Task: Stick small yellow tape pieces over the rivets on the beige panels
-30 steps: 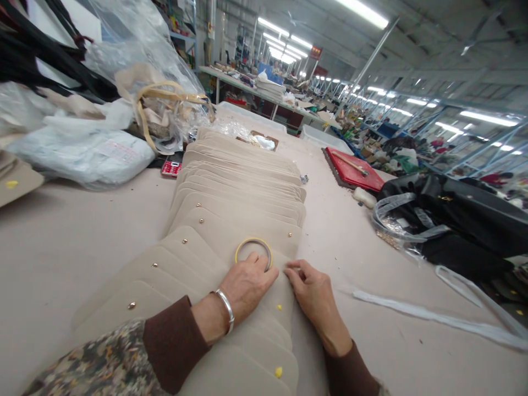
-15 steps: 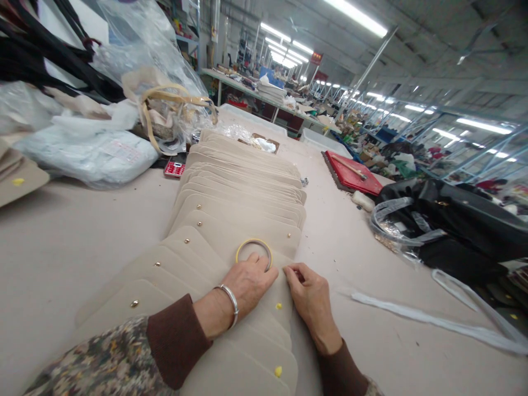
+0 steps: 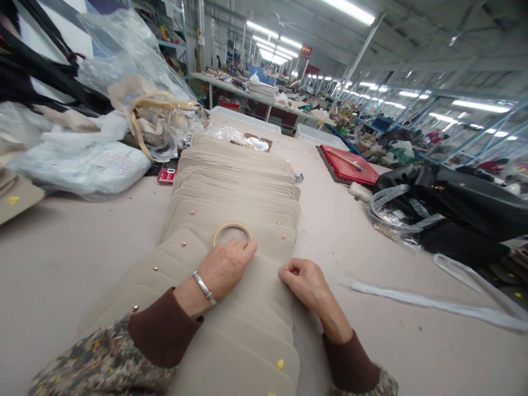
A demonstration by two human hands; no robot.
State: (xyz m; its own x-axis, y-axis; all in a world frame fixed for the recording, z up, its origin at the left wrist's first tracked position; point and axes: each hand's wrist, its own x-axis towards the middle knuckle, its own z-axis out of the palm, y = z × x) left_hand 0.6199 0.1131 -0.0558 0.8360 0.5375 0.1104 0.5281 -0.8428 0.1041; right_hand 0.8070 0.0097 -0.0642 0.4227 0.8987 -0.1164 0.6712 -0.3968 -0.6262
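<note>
A thin ring-shaped roll of yellow tape [image 3: 231,225] is gripped in my left hand [image 3: 225,265], which rests over the beige panels. The fingers of my right hand [image 3: 303,278] are pinched together at the right edge of the beige panels [image 3: 264,308]; what lies between the fingertips is hidden. These flat, round-cornered panels overlap in a long fanned row running away from me. Small gold rivets [image 3: 183,244] show near their left corners, and a yellow tape bit [image 3: 280,364] sticks to one at the lower right.
Plastic-wrapped packages [image 3: 82,165] and a tan strap [image 3: 142,132] lie at the left. On the right are a red board [image 3: 350,165] with a stick on it, a black bag [image 3: 457,209] and a white strip [image 3: 412,302]. More beige panels [image 3: 16,192] sit at the far left.
My left hand has moved left and away from me with the tape roll, widening the gap to my right hand. My right hand stays pinched at the panel edge. The view has shifted slightly.
</note>
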